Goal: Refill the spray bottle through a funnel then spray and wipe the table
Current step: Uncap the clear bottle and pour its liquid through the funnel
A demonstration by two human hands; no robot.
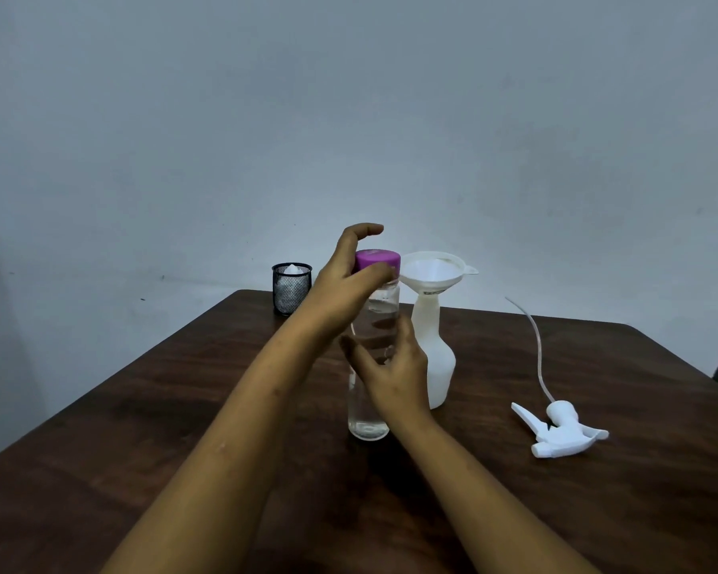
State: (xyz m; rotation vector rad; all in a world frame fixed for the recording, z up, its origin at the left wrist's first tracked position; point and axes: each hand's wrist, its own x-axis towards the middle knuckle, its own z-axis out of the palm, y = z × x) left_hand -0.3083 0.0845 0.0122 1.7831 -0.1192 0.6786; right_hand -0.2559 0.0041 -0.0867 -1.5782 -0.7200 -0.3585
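**A:** Where do we find the white plastic spray bottle (434, 366)?

**B:** We see it upright about the middle of the dark brown wooden table (142, 428), nearer the far edge than the near one. Its trigger top is off. A white plastic funnel (430, 269) sits in its neck, with the tab handle pointing right.

**A:** And just left of it?

**B:** A tall clear plastic water bottle (369, 408) with a round purple cap (380, 257) stands upright on the table, just beside the spray bottle. We cannot tell whether the two touch. Clear liquid shows inside it.

**A:** What do we make of the hands?

**B:** The left hand (345, 279) is curled about the purple cap, with the thumb laid across the cap's front and the fingers arched over its top. The right hand (394, 366) wraps the clear bottle at mid-height. Its thumb is on the left side and its fingers are on the right, between that bottle and the spray bottle.

**A:** And the trigger top?

**B:** The white plastic spray head (564, 432) lies on its side toward the right edge of the table, well apart from the spray bottle. Its thin pale dip tube (537, 345) curves up and away toward the far edge.

**A:** What else do we see?

**B:** At the far left corner stands a small black wire-mesh cup (291, 294) with something white (293, 269) bunched inside; we cannot tell what it is. Behind the table is a plain pale grey wall (349, 118).
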